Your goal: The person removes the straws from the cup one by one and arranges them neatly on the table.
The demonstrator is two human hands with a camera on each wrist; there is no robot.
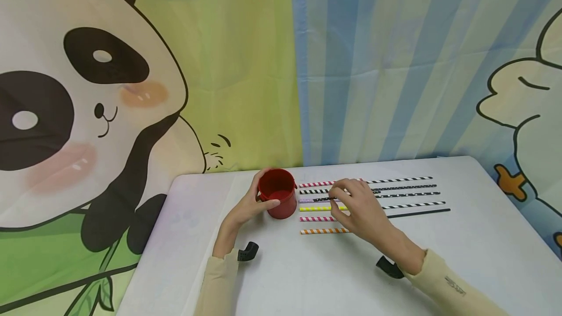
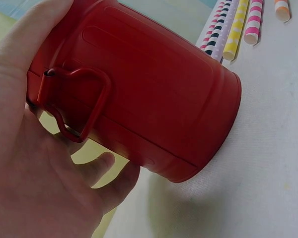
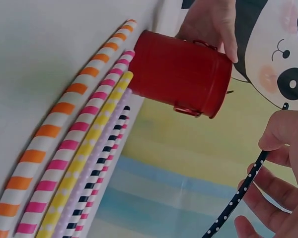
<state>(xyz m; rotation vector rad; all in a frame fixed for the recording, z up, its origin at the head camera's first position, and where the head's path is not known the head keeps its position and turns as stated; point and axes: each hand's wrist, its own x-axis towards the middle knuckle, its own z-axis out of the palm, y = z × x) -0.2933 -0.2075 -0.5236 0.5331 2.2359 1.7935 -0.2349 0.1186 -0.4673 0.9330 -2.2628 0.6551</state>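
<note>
In the head view my left hand (image 1: pixel 251 204) grips a red metal bucket (image 1: pixel 287 206), thumb on the near side. The left wrist view shows the bucket (image 2: pixel 159 94) close up, with a small wire handle at its side; whether its base touches the table, I cannot tell. My right hand (image 1: pixel 362 208) pinches a black straw with white dots (image 3: pixel 238 196) between thumb and forefinger. That straw is held above the row of paper straws and slants in the right wrist view, its upper tip poking past the fingers.
Right of the bucket, striped and dotted straws lie in rows: orange (image 1: pixel 322 231), pink (image 1: pixel 316 219), yellow (image 1: pixel 320 208) and several black-and-white ones (image 1: pixel 412 205). A plain black straw (image 1: pixel 421 213) lies furthest right. A printed curtain (image 1: pixel 246 87) hangs behind the white table (image 1: pixel 307 277).
</note>
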